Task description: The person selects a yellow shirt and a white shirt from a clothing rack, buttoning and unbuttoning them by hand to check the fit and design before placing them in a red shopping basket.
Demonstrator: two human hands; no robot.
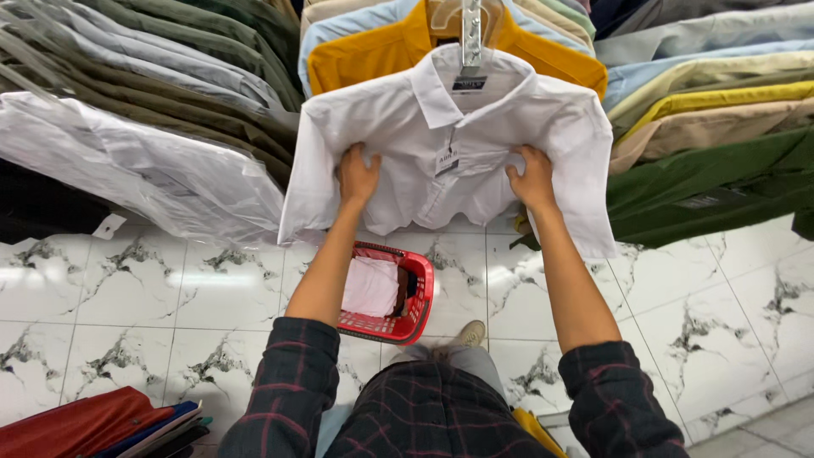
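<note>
Both of your hands gripped the white shirt [475,136] hanging on the rack: left hand [357,176] and right hand [533,178] each closed their fingers on bunched front fabric. Below, a red basket [417,307] sat on the marble floor [127,297], holding what seemed folded white cloth [370,286].

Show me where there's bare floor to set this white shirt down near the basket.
Bare marble floor lies left of the red basket, between the plastic-bagged shirt and the folded stack. More lies right of the right arm, below the green shirts. The rack is crowded, and both the left hand and the right hand grip the white shirt.
</note>
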